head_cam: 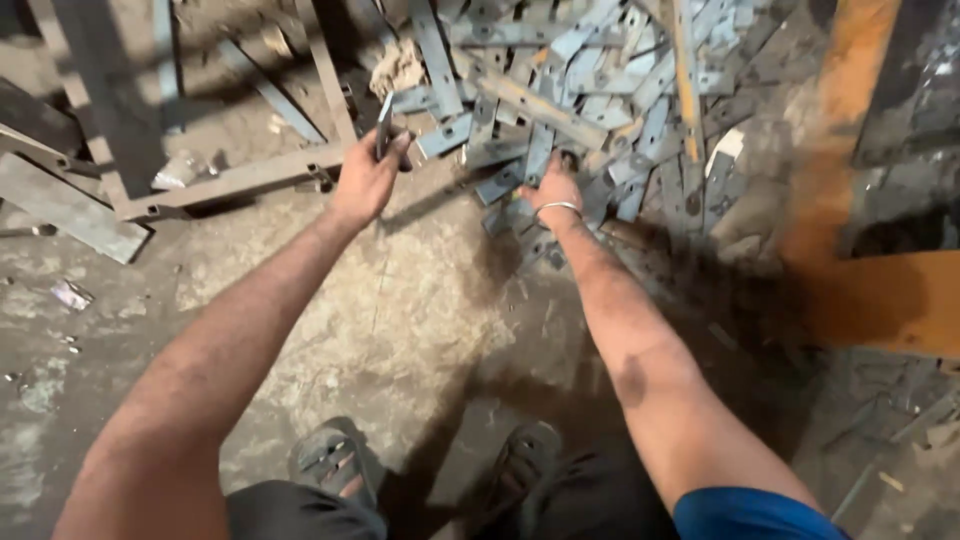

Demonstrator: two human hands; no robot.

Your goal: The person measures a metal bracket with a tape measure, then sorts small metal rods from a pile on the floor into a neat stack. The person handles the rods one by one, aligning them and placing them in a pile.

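**Around the orange machine base**

Orange machine base (880, 290) at right edge, on dusty concrete floor (400, 310). Far left of it, grey angle-iron frame (230, 180) lying flat. Below-left of it, two grey sandals (335, 460). Crumpled rag (398, 66) up-left, among scrap.

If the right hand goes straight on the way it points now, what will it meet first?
The right hand points up into the pile of flat metal strips. It seems already to touch the nearest strips, so it would meet them first, though depth is unclear.
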